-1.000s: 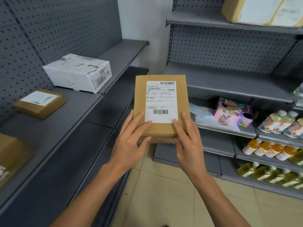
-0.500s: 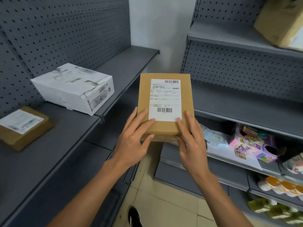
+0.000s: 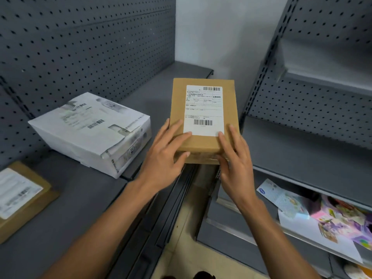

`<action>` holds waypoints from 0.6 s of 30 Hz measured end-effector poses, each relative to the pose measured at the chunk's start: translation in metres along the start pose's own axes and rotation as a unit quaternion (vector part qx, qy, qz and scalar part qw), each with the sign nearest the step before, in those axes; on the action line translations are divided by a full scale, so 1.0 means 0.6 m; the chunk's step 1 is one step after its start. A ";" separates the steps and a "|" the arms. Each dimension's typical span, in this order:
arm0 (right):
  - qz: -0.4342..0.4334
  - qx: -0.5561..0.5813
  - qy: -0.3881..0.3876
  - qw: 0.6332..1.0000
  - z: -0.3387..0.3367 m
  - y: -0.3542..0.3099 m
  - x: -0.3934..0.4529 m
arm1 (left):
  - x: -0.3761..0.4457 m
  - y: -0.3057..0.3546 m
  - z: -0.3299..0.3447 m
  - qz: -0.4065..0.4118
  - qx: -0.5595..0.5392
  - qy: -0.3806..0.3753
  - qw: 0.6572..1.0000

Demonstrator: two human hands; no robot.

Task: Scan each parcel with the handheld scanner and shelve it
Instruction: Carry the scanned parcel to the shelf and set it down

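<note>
A person is holding a flat brown parcel (image 3: 204, 119) with both hands, white shipping label facing up. The left hand (image 3: 165, 156) and right hand (image 3: 236, 164) are each gripping its near end, fingers lying on top, thumbs curling under. The parcel is hovering over the front edge of a grey shelf (image 3: 145, 101), at its far end. A white parcel (image 3: 92, 131) is sitting just left of it on that shelf, near the front edge.
</note>
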State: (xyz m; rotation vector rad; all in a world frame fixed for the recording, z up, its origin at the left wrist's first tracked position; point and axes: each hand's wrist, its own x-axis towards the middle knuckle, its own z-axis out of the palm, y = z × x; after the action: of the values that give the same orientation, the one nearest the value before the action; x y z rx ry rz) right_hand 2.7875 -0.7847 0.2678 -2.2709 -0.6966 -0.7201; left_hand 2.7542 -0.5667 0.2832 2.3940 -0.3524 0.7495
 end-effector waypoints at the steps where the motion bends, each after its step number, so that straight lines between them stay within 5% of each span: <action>1: -0.004 0.003 -0.001 1.000 0.008 0.005 0.017 | 0.013 -0.008 -0.002 -0.004 0.003 -0.001 1.000; 18: -0.101 0.098 -0.058 0.988 0.144 0.125 0.274 | 0.204 -0.092 -0.023 -0.154 0.169 -0.073 0.971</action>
State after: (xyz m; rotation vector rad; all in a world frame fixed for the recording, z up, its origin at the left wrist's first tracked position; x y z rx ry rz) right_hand 2.9780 -0.7257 0.2880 -2.0938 -1.0199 -0.5869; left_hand 2.8695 -0.5236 0.3387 2.7453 0.1019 0.5231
